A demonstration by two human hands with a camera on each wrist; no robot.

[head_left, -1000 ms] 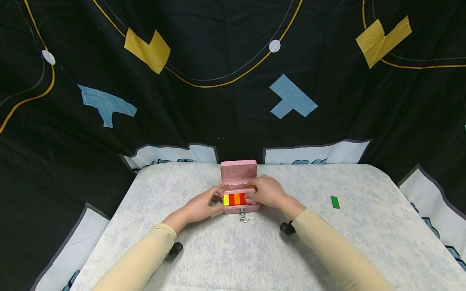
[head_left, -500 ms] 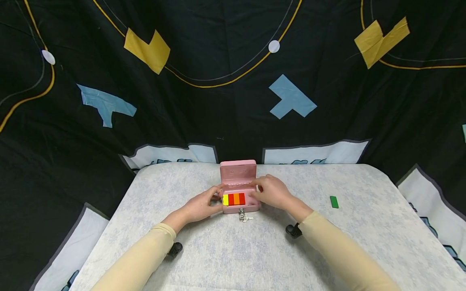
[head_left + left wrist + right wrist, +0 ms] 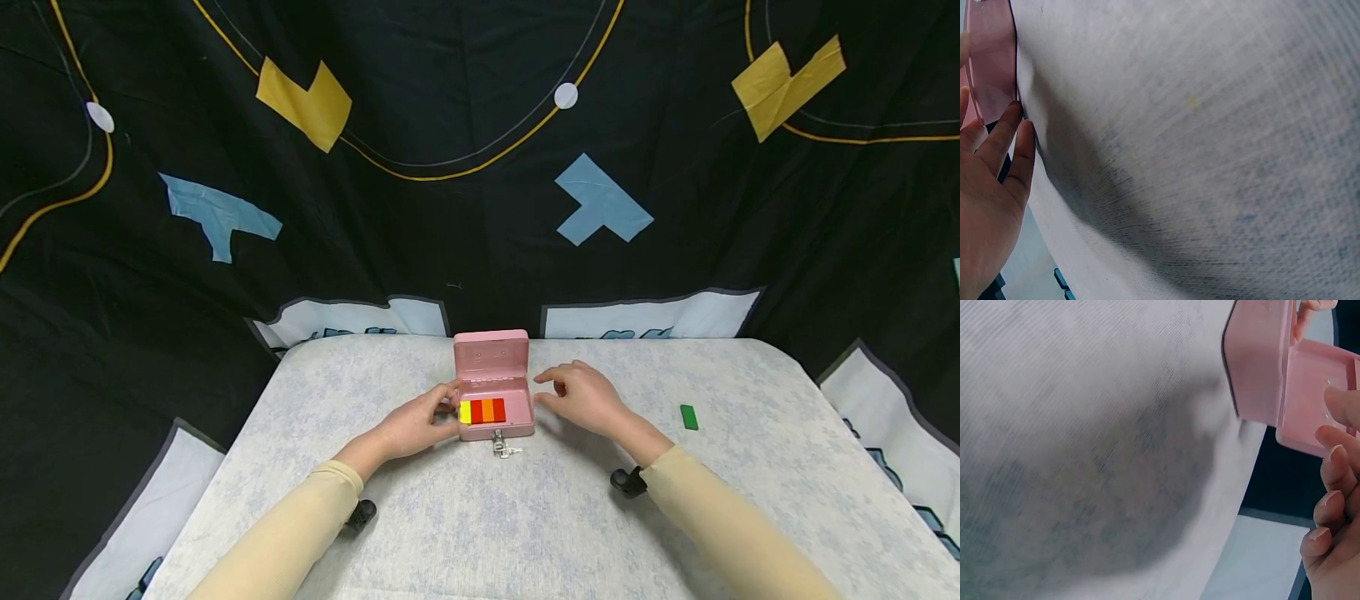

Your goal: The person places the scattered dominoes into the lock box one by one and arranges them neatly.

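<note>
A small pink cash box [image 3: 520,412] stands on the table with its lid [image 3: 492,354] raised. Several flat rectangular blocks [image 3: 488,411], yellow, red and orange, lie side by side in its left part. My left hand [image 3: 411,427] holds the box's left end, thumb toward the front and fingers along the side and rim. Just off the right wall, my right hand [image 3: 581,398] hovers with fingers loosely bent and nothing between them. In the right wrist view its fingers [image 3: 1334,509] are apart from the box. Keys [image 3: 507,451] hang from the front lock [image 3: 498,437].
A green block [image 3: 689,417] lies to the right on the pale patterned tablecloth [image 3: 555,533]. Behind the table hangs a dark curtain [image 3: 480,250] with taped shapes. Each wrist carries a small black camera [image 3: 628,482].
My right hand has drawn back to the right, out of the cash box, leaving the right end of the block row in view. The left hand keeps its place.
</note>
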